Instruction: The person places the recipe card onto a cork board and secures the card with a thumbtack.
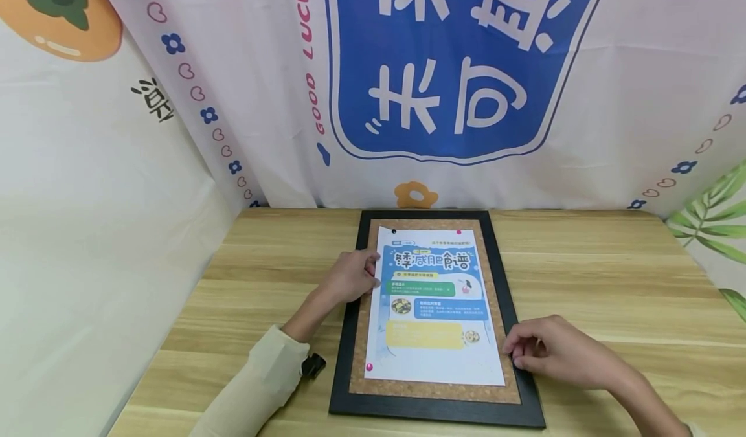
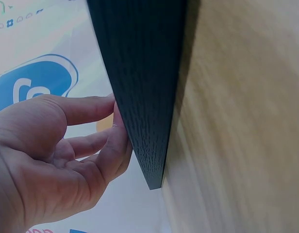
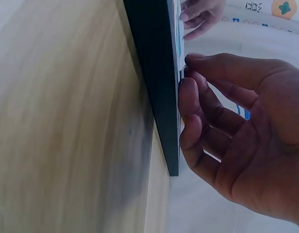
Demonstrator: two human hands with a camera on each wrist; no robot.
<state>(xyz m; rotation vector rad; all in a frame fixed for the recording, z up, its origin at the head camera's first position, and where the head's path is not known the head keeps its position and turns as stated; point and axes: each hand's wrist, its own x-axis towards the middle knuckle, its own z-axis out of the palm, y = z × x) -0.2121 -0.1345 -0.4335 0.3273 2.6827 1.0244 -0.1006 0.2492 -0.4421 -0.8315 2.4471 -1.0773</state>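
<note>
A printed paper sheet (image 1: 437,366) with blue, green and yellow panels lies on a cork board (image 1: 361,333) in a black frame (image 1: 437,410). Pushpins sit at three corners: black (image 1: 394,232) at top left, pink (image 1: 458,232) at top right, pink (image 1: 370,367) at bottom left. My left hand (image 1: 353,275) reaches over the frame's left side, its fingertips touching the sheet's left edge. Low on the right side, my right hand (image 1: 553,349) has curled fingers with thumb and fingertips close together by the frame. A dark spot shows there; whether it is something pinched is unclear.
The board lies on a wood-grain table (image 1: 612,275), near its back edge. Behind hangs a white printed cloth (image 1: 262,133) with a large blue badge. A small black device (image 1: 313,366) sits at my left cuff.
</note>
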